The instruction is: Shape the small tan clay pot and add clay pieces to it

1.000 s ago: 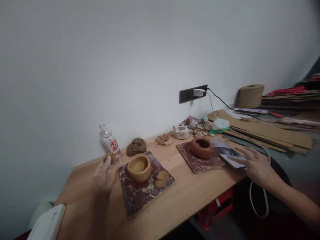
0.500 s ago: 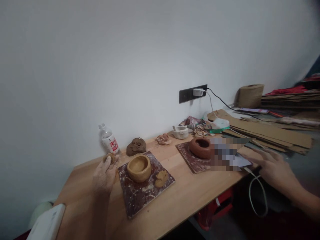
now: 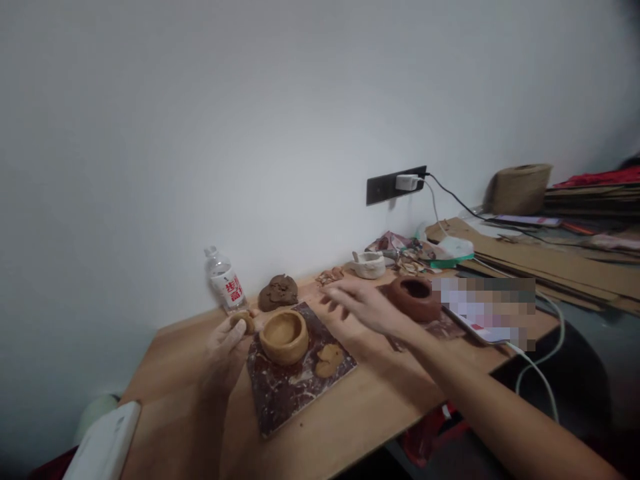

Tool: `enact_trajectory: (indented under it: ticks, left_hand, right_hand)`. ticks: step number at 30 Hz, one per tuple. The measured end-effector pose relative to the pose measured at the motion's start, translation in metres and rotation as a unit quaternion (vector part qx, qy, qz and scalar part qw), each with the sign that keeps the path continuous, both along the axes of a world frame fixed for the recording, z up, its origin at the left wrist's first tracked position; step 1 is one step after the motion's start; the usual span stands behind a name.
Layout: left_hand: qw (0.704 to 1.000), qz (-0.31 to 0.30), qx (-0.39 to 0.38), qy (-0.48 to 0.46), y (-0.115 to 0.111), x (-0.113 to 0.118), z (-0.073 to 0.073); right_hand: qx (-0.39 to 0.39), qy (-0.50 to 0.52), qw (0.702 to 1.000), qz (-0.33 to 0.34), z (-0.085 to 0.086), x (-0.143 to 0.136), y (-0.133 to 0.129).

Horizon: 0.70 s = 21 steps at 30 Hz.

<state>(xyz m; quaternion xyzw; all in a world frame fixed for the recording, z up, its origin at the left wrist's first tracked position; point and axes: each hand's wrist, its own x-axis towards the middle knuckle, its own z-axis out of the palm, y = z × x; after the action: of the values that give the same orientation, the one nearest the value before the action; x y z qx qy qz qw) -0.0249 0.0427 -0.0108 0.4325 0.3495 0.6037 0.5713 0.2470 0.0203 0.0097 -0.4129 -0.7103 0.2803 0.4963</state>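
My left hand [image 3: 227, 350] pinches a small lump of brown clay [image 3: 243, 323] between thumb and fingers, left of a tan clay bowl [image 3: 284, 337]. The bowl stands upright on a dark red marbled tile [image 3: 285, 400]. A flat scrap of tan clay [image 3: 329, 361] lies on the same tile, right of the bowl. Above the tile's right side, my right hand [image 3: 363, 303] hovers with fingers loosely stretched out and nothing in them. Behind the bowl rests a dark brown clay lump [image 3: 278, 293]. A reddish-brown clay bowl [image 3: 416, 298] sits on a second tile, partly hidden behind my right arm.
A plastic bottle [image 3: 226, 283] stands against the wall. Along the back are a white clay bowl [image 3: 369, 265] and clay scraps. A phone [image 3: 475, 320], partly pixelated, has a white cable. Cardboard strips [image 3: 540, 260] lie at right, a white box [image 3: 105, 440] at front left.
My right hand has moved left from beside the phone to above the tan bowl's tile. My left hand keeps the clay lump, now closer to the bowl. The view has shifted slightly.
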Motion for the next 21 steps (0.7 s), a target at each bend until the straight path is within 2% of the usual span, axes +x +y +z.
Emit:
enact_trajectory:
  ticks: [1, 3, 6, 10, 21]
  left_hand:
    - [1.000, -0.018, -0.007, 0.005, -0.001, 0.001, -0.001]
    - [0.998, -0.053, -0.023, 0.013, -0.003, 0.002, -0.004]
    - [0.996, -0.079, -0.031, 0.020, -0.004, 0.003, -0.007]
    - [0.994, -0.101, -0.038, 0.021, -0.004, 0.003, -0.010]
    - [0.993, -0.103, -0.056, 0.012, -0.006, 0.006, -0.009]
  right_hand:
    - [-0.029, 0.017, 0.997, 0.075, 0.003, -0.019, 0.007]
    - [-0.098, 0.081, 0.979, 0.159, 0.005, -0.049, 0.017]
    - [-0.144, 0.145, 0.955, 0.214, 0.004, -0.079, 0.025]
    - [-0.139, 0.187, 0.950, 0.209, -0.001, -0.092, 0.030]
    - [-0.134, 0.204, 0.952, 0.185, -0.011, -0.090, 0.028]
